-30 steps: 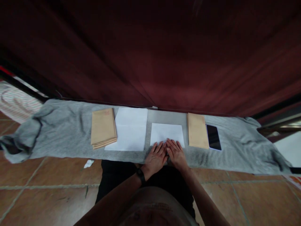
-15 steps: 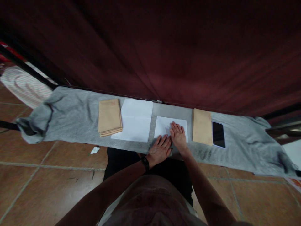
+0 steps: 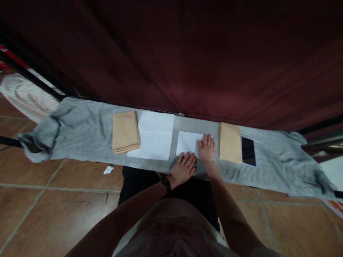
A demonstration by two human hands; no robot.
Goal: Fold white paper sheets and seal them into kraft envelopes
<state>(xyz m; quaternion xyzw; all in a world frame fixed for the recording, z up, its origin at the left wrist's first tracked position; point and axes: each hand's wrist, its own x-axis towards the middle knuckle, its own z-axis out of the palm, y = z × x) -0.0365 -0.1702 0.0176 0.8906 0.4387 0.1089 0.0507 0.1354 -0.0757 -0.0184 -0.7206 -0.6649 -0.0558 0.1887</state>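
Overhead, grey cloth, maroon curtain, tiled floor

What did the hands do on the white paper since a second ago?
The right hand slid away from the left hand, up and to the right across the folded white paper, pressing flat. The left hand stayed flat at the paper's near edge. The brown envelopes, paper stack and phone did not move.

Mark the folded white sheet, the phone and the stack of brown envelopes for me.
folded white sheet [image 3: 187, 142], head view, bare left half.
phone [image 3: 248, 151], head view, middle of dark screen.
stack of brown envelopes [image 3: 124, 130], head view, middle of top envelope.
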